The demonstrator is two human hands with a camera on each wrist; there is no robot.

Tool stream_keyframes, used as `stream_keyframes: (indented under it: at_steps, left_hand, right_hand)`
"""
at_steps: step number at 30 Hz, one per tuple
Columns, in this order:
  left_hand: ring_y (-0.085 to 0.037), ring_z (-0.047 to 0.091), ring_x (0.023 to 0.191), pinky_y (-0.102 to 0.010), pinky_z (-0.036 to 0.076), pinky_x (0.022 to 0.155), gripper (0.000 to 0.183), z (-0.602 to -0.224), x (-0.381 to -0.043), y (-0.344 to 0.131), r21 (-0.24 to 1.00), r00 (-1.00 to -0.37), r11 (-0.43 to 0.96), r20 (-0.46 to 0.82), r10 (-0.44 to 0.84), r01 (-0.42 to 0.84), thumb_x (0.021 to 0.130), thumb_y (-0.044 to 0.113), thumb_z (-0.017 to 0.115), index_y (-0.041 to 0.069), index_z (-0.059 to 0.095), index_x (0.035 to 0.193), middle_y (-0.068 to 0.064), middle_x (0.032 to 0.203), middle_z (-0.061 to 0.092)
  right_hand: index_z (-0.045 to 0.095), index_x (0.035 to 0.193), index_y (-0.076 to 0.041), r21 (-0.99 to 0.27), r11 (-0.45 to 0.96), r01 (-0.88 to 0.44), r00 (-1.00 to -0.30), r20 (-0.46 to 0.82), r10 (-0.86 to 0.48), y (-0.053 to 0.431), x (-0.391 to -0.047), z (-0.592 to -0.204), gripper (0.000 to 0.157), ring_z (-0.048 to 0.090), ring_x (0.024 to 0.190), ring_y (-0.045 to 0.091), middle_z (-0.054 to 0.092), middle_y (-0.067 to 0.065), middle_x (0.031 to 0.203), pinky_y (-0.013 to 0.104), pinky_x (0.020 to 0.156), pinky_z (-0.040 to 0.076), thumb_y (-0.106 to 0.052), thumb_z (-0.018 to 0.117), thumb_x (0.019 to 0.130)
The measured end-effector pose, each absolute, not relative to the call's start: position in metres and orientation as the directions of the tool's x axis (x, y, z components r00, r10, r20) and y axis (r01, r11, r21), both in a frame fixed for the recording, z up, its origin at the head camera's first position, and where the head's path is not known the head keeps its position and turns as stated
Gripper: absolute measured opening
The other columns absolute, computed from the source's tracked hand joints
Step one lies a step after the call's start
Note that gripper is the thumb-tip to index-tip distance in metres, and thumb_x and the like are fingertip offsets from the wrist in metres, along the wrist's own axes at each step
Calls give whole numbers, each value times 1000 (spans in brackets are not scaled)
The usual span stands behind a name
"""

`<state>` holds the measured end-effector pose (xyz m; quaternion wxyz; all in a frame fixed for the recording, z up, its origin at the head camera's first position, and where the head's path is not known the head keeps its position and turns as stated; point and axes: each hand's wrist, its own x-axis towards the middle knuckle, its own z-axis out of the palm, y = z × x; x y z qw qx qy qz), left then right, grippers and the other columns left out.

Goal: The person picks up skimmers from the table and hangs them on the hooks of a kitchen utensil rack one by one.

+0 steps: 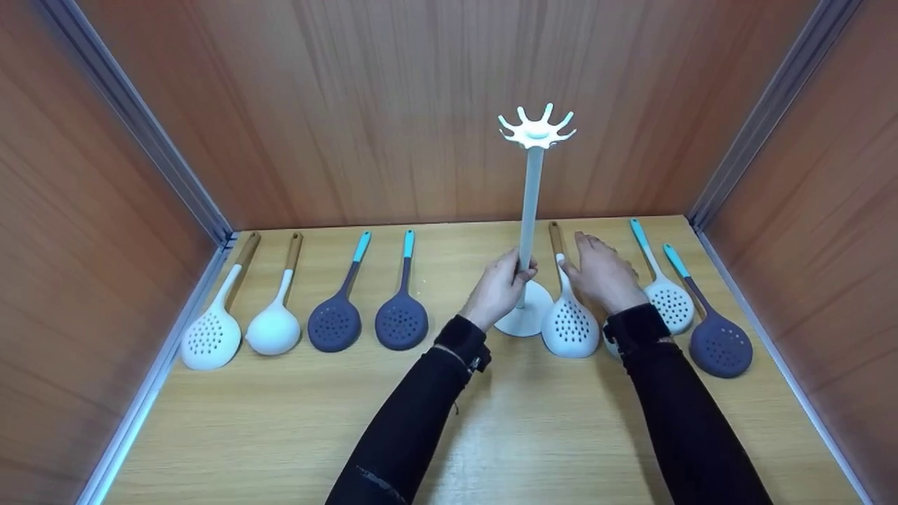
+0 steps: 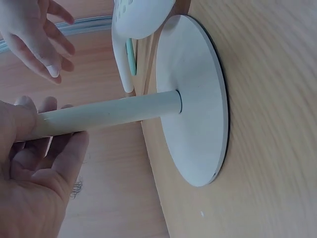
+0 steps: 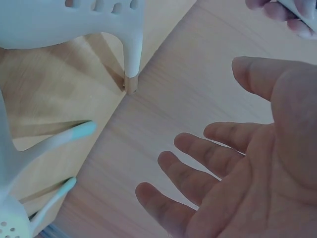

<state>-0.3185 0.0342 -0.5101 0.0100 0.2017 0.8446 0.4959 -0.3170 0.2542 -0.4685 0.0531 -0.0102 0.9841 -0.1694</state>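
A white utensil stand [image 1: 531, 203], with a ring of upturned hooks on top and a round base, stands upright right of the middle. My left hand [image 1: 497, 289] grips its pole [image 2: 114, 115] low down, fingers wrapped round it. Just right of the base lies a white slotted skimmer [image 1: 570, 326] with a wooden handle. Over that skimmer's right side hovers my right hand [image 1: 605, 273], fingers spread and straight, holding nothing. In the right wrist view its palm [image 3: 247, 198] faces the camera, apart from the utensils. Another white utensil [image 1: 610, 342] is mostly hidden under my right wrist.
Farther right lie a white skimmer [image 1: 671, 306] and a dark skimmer [image 1: 721, 348], both teal-handled. On the left lie a white skimmer [image 1: 210, 341], a white ladle [image 1: 273, 330] and two dark skimmers [image 1: 334, 324]. Wooden walls [image 1: 393, 112] enclose the table's back and sides.
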Motion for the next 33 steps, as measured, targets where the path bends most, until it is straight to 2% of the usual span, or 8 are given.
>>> stream_keyframes:
  at_steps: [7,14,19,21,24,28,31,33]
  left_hand:
    - [-24,76,126,-48,65,117,12,-510,-319,32,836,-918,441,171,359,328,124,13,57,8,67,129,-9,125,76]
    - [-26,77,127,-47,65,118,14,-508,-318,24,835,-921,444,172,350,324,123,11,56,5,67,130,-10,124,75]
    - [-26,78,128,-46,65,117,14,-508,-317,18,835,-924,446,177,339,324,123,11,57,6,67,130,-11,125,76]
    - [-26,78,129,-46,65,118,14,-508,-316,16,835,-925,446,179,335,323,123,12,57,6,67,131,-11,126,76]
    - [-27,78,130,-47,65,118,14,-508,-314,13,838,-929,446,176,326,315,124,13,57,7,68,130,-12,127,76]
    - [-29,78,133,-47,65,120,15,-508,-313,12,842,-933,447,165,320,302,124,12,56,6,67,130,-13,129,77]
    - [-29,78,135,-47,64,121,14,-509,-312,11,839,-934,455,160,318,298,124,12,55,7,67,130,-12,130,77]
    - [-29,78,134,-47,64,121,14,-509,-311,10,833,-934,461,165,317,304,124,12,55,7,67,131,-12,130,77]
  right_hand:
    - [21,184,3,-358,934,6,-991,-125,-42,251,-320,-469,81,35,173,60,30,35,189,82,136,37,-43,52,126]
    - [28,178,14,-372,928,-22,-988,-136,-78,249,-324,-474,79,48,166,58,40,40,181,72,131,50,-36,56,124]
    - [47,167,16,-354,934,-48,-984,-145,-106,247,-327,-480,67,74,127,48,65,40,153,62,105,67,-34,59,123]
    - [56,159,16,-343,938,-52,-983,-147,-108,246,-330,-483,61,72,109,40,70,35,138,58,94,66,-33,61,123]
    - [66,145,13,-323,946,-36,-980,-173,-96,244,-331,-486,51,69,97,32,70,25,120,49,86,64,-33,64,122]
    - [72,116,6,-301,954,13,-966,-249,-65,245,-333,-487,40,62,79,25,57,9,90,38,71,54,-33,65,122]
    - [72,102,3,-297,954,31,-958,-280,-56,246,-335,-488,39,57,70,21,49,2,79,33,64,47,-29,66,122]
    - [73,102,5,-302,953,36,-958,-283,-54,246,-336,-489,36,57,70,20,50,2,79,31,63,46,-26,68,121]
